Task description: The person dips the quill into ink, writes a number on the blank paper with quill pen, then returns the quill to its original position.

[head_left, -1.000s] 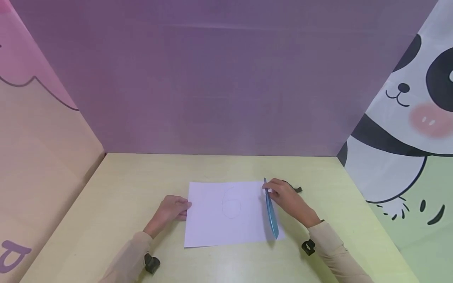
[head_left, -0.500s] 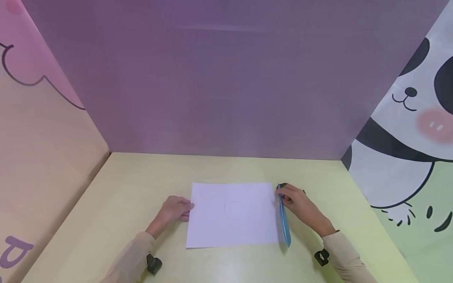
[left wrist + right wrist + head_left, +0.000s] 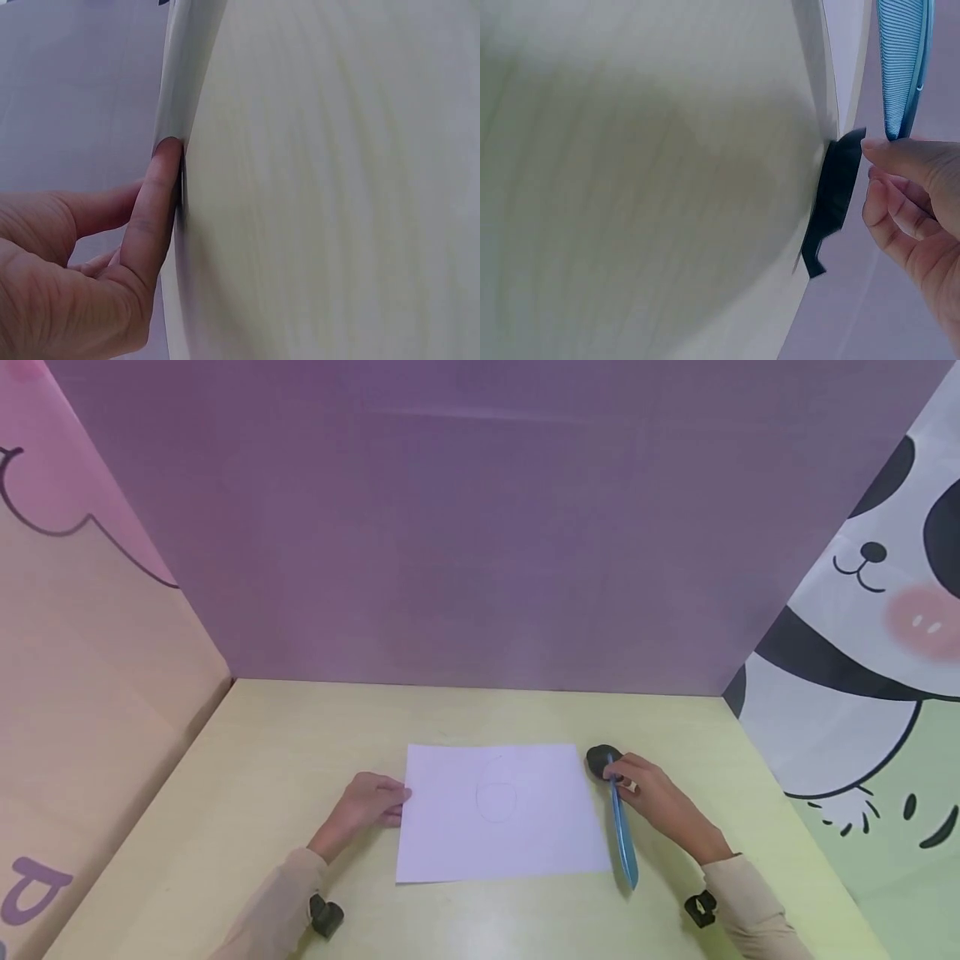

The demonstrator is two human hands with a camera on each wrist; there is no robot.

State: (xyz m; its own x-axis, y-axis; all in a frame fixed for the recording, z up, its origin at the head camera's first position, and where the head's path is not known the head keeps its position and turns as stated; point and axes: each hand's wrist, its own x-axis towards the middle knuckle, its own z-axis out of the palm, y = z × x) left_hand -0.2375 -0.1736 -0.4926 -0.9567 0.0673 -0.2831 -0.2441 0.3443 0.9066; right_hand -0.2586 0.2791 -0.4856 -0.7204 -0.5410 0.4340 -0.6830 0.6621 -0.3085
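At the left, the pale yellow wooden tabletop (image 3: 247, 793) is met by a pink-and-beige side panel (image 3: 82, 635). The left hand (image 3: 367, 806) is laid on the tabletop against the left edge of the white rectangular sheet of paper (image 3: 498, 814); its fingers are loosely bent, nothing is gripped, and in the left wrist view one fingertip (image 3: 166, 154) is seen pressed to the sheet's edge. A faint pencilled oval (image 3: 496, 800) is drawn near the middle of the sheet, which lies flat at the centre of the tabletop. Behind it, a plain purple back wall (image 3: 480, 527) is seen. Just beside the sheet's right edge, the blue feather-shaped quill pen (image 3: 622, 839) is pinched by the right hand (image 3: 660, 802), its tip held at the small black inkwell-like holder (image 3: 602, 760) near the sheet's far right corner. At the far right, a panda-printed side panel (image 3: 862, 635) is seen.
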